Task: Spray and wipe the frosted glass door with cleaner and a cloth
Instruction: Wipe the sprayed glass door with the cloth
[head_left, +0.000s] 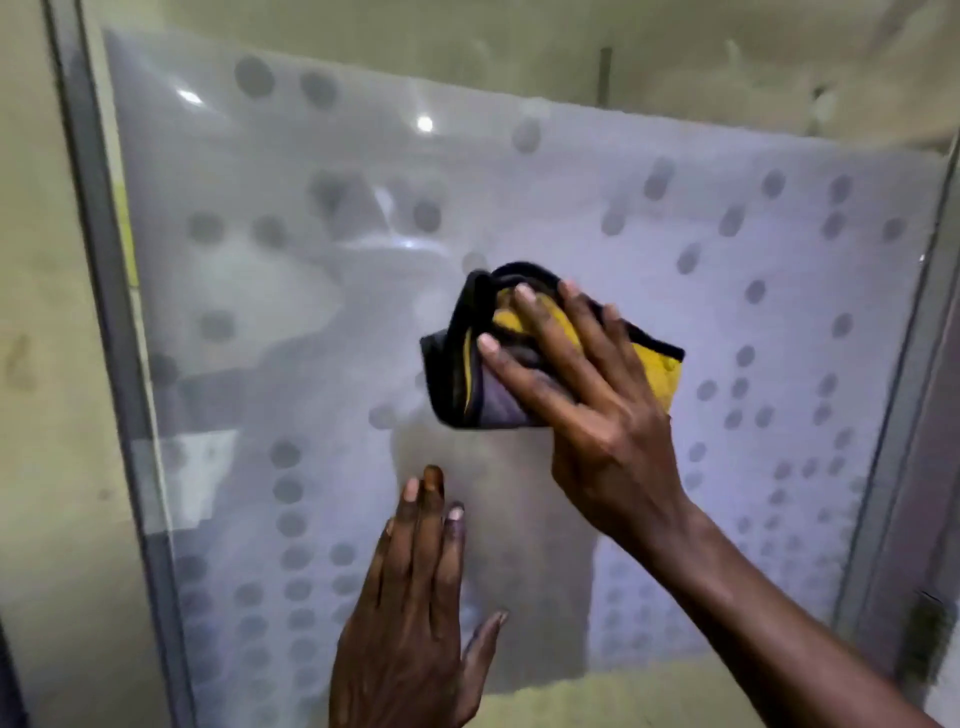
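From our head view, the cloth (545, 353) is soft and folded, so we judge it will bunch and slide unless we keep a flat palm spread over its middle; the glass door (727, 312) under it is stiff, smooth and likely slippery once wet. Our right hand (587, 400) lies fingers splayed on the cloth, pinning it to the pane, arm reaching up from the lower right. Below and left of it, our left hand (415, 597) rests open and empty, fingers up, braced on the glass.
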